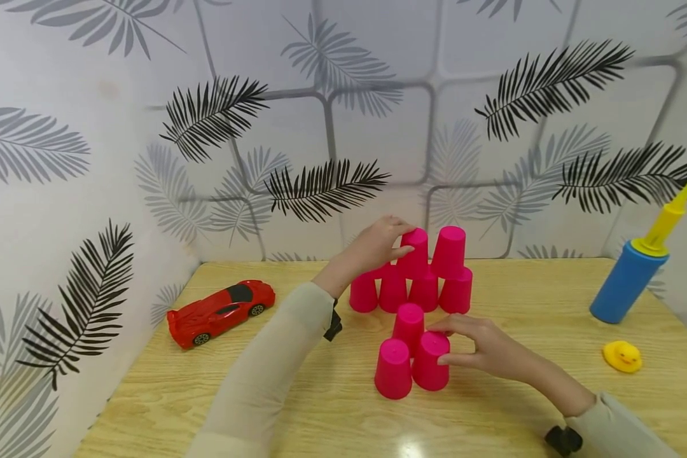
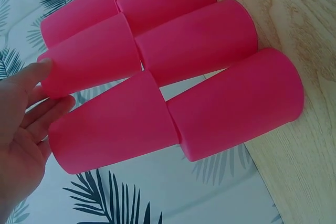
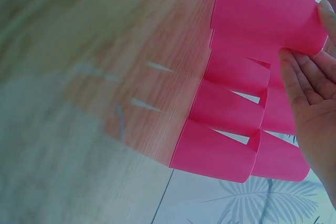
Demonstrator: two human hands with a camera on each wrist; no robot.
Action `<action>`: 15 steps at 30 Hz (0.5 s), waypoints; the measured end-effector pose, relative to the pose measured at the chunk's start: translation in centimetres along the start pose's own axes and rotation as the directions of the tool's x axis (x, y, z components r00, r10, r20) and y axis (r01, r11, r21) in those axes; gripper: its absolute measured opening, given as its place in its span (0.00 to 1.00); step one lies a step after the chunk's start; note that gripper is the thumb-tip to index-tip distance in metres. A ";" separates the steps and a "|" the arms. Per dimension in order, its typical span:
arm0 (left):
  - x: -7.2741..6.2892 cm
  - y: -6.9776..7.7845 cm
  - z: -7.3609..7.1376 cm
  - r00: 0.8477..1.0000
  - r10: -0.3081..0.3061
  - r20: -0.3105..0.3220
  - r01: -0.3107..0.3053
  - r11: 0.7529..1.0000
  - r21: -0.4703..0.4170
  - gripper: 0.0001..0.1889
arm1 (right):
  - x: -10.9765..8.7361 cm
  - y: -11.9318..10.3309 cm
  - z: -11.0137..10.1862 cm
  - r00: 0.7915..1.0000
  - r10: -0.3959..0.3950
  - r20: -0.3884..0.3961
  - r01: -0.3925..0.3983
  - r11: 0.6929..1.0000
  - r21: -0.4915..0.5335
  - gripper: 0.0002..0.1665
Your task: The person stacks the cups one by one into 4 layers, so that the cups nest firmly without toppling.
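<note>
Pink cups stand upside down in a two-row stack, with several in the bottom row (image 1: 363,294) and three on top. My left hand (image 1: 378,245) pinches the middle upper cup (image 1: 415,254) near its closed end, thumb on one side and fingers on the other. Beside it, the right upper cup (image 2: 113,121) straddles two lower ones; the left upper cup is mostly behind my hand in the head view. Nearer me, three more upturned cups sit close together. Thumb and fingers of my right hand (image 1: 486,346) grip the front right cup (image 1: 431,364), beside the front left cup (image 1: 394,370).
A red toy car (image 1: 223,312) is at the table's left. On the right stand a blue and yellow hand pump (image 1: 630,280) and, in front of it, a yellow rubber duck (image 1: 622,356). A patterned wall (image 1: 378,140) rises behind the wooden table (image 1: 332,407).
</note>
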State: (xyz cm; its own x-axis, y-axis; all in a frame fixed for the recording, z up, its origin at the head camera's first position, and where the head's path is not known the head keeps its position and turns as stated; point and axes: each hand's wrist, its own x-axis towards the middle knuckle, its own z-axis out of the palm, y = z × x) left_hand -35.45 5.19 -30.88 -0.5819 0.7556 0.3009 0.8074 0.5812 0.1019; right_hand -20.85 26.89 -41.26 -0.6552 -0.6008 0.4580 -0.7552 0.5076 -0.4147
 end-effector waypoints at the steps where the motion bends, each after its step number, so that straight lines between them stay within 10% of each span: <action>1: 0.0 0.0 0.0 1.000 0.002 -0.004 -0.002 1.000 0.020 0.24 | 0.0 0.0 0.0 1.000 0.001 0.001 -0.001 1.000 -0.001 0.30; 15: -0.6 -0.4 0.5 0.996 0.025 -0.090 -0.020 0.999 0.047 0.24 | -0.8 -0.3 -0.7 0.999 0.034 -0.036 -0.034 0.999 -0.019 0.30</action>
State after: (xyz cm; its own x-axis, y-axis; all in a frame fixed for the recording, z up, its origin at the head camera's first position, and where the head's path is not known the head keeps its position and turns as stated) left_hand -35.50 4.64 -31.56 -0.5506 0.7394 0.3875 0.8136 0.5792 0.0510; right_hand -20.13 27.67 -41.00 -0.6804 -0.5605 0.4720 -0.7325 0.5398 -0.4149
